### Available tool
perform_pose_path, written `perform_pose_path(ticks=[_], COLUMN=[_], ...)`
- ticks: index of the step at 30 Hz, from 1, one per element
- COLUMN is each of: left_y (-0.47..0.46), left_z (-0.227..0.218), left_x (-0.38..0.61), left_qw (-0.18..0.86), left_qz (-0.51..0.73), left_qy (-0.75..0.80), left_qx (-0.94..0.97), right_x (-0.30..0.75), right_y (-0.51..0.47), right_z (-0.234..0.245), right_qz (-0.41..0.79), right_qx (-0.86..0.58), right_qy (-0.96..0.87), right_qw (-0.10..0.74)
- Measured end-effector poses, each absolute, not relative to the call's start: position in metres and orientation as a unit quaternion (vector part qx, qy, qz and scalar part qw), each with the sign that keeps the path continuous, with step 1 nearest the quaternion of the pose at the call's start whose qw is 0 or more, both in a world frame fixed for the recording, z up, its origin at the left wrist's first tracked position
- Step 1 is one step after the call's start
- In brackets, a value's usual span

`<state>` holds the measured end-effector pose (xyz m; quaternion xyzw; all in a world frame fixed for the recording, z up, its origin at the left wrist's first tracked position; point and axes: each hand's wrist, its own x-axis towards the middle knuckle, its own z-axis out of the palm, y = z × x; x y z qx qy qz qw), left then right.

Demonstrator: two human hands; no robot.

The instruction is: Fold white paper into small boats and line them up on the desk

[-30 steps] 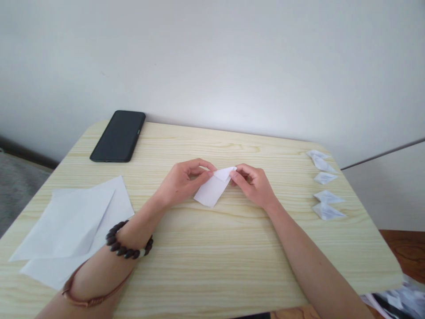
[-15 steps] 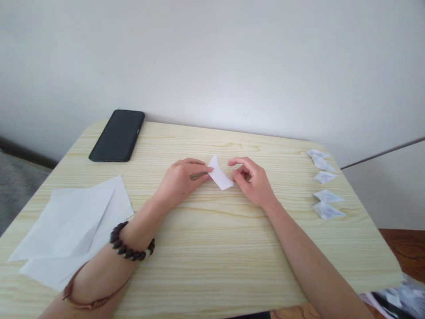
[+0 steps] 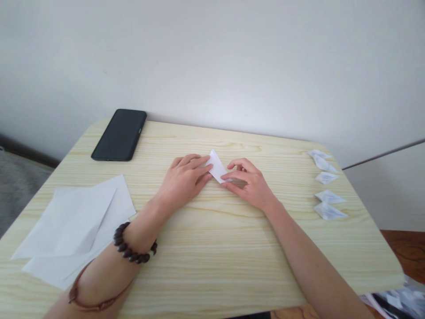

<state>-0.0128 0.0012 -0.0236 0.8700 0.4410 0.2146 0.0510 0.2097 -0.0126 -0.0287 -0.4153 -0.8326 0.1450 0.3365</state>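
A small folded piece of white paper [image 3: 217, 167] lies at the middle of the table between my two hands. My left hand [image 3: 187, 177] has its fingertips on the paper's left edge, the thumb tucked beneath the fingers. From the other side, my right hand [image 3: 246, 180] pinches the paper's lower right corner between thumb and fingers, with the index finger curled above. The paper's far point sticks up free beyond the left fingertips. Its lower right end is partly hidden by the right fingers.
Loose white paper sheets [image 3: 71, 221] overlap on the table's left side, close to my left forearm. A black tablet [image 3: 119, 135] lies at the back left by the wall. Several folded paper pieces [image 3: 327, 178] are lined up along the right side of the wooden table [image 3: 212, 257].
The paper was curved and partly raised; now it lies flatter and narrower. My right hand has closed on its lower corner, and the left fingers have spread over its left edge.
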Motion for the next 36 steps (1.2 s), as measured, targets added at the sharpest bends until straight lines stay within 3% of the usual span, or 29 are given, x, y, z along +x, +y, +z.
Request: perform_pose_path(ticks=[4, 13, 17, 28, 36], left_y=[-0.001, -0.007, -0.009, -0.011, -0.01], left_z=[-0.024, -0.024, -0.022, -0.02, -0.021], left_x=[-0.011, -0.007, -0.005, -0.003, -0.002], left_qw=[0.037, 0.035, 0.024, 0.01, 0.001], left_qz=[0.187, 0.153, 0.138, 0.139, 0.139], left_qy=[0.443, 0.4, 0.419, 0.451, 0.448], left_qx=[0.876, 0.903, 0.897, 0.882, 0.883], right_x=[0.208, 0.206, 0.208, 0.216, 0.218], right_y=[-0.012, -0.005, -0.004, -0.006, -0.005], right_z=[-0.029, -0.035, -0.035, -0.029, -0.031], right_qz=[0.118, 0.144, 0.128, 0.147, 0.158], right_qx=[-0.42, -0.536, -0.521, -0.441, -0.476], right_qy=[-0.841, -0.745, -0.745, -0.812, -0.808], right_qw=[0.319, 0.37, 0.397, 0.353, 0.311])
